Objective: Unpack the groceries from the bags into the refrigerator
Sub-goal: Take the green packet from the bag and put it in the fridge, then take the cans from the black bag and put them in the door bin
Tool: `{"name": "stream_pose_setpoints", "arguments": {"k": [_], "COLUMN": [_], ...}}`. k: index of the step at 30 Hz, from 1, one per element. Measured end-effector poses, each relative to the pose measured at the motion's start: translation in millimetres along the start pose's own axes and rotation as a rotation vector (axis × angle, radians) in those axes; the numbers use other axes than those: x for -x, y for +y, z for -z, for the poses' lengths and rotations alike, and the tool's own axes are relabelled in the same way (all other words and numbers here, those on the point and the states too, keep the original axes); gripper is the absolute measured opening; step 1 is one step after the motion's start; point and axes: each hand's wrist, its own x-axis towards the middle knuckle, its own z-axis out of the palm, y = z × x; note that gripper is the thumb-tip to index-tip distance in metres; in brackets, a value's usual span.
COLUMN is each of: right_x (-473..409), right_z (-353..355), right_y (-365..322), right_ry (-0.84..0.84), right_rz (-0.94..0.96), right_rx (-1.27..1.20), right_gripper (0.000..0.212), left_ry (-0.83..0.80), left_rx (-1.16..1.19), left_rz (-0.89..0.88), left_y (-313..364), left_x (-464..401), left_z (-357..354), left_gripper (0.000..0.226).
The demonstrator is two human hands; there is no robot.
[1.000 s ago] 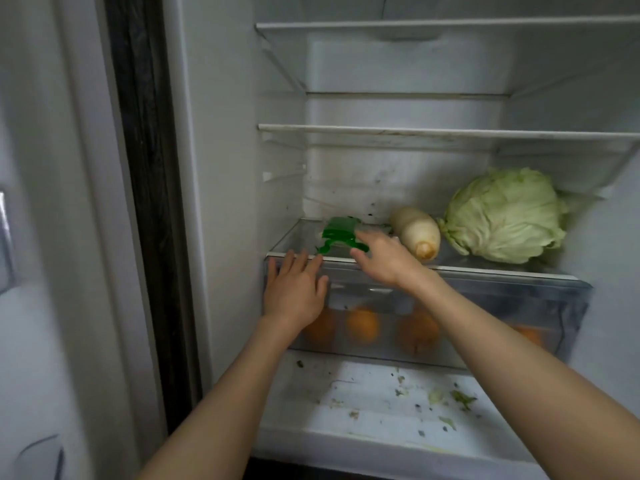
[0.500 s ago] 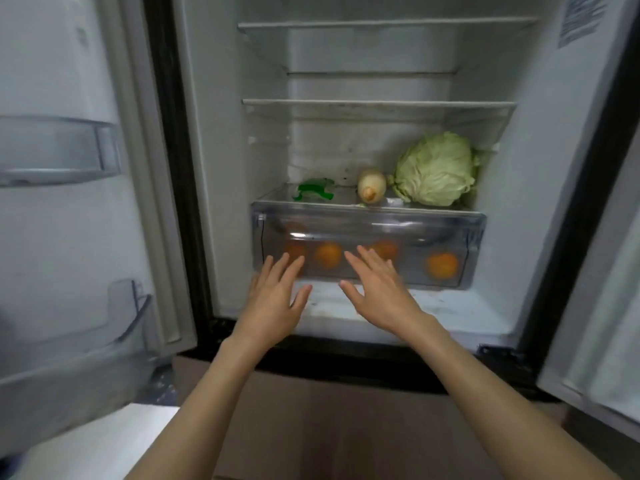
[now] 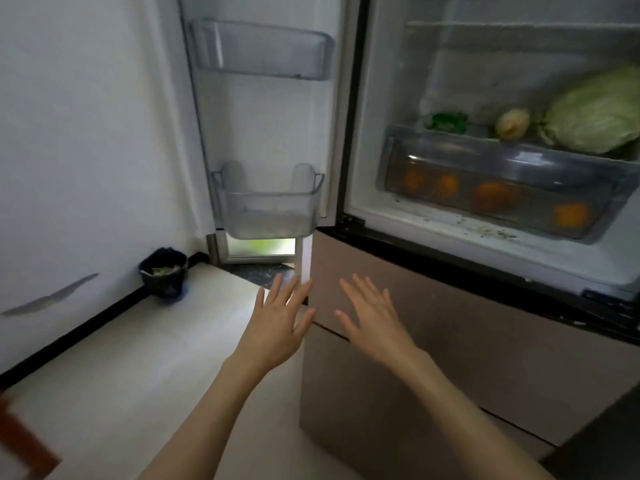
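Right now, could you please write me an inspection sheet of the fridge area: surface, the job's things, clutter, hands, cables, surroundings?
Surface: fridge floor under the drawer, white, with small green scraps and crumbs.
Job's things: cabbage, pale root vegetable and green packet lie on the shelf above the clear drawer; oranges inside the drawer. No grocery bags in view.
Clutter: dark bin on the floor by the wall, with scraps inside.
Hands: left hand and right hand open, empty, fingers spread, in front of the brown lower panel.
Cables: nothing seen.
Surroundings: open fridge door with two clear bins, seemingly empty; white wall; pale floor.
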Motion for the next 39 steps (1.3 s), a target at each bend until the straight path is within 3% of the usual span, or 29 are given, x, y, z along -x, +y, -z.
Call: {"name": "stream_pose_setpoints", "arguments": {"k": [6,11,21,30,39], "right_x": [-20,-32,-54,-91,-154], "right_z": [-67,-121,-211,-292,-373], "right_y": [-111,-236,-479,-640,-809], "right_ry": [-0.096,-0.099,-0.144,-0.268,-0.364], "right_rz": [0.207,0.385,0.669,0.847,0.999], "right_rx": [-0.026,-0.073,-0.146,-0.170,-0.229], "right_gripper": [0.057,0.056,0.056,0.057,0.055], "left_ry": [0.016,0.053,0.146,0.198,0.247], "left_rx": [-0.030,-0.068,-0.084,-0.037,-0.145], "left_rz": [0.241,0.405,0.699,0.943,1.138], "left_y": [-102,-201,-388,-512,-676], "left_x": [88,165,302,387,438], "left_z": [31,76,173,203,275], "left_gripper": [0.077,0.053,0.053,0.053,0.055]}}
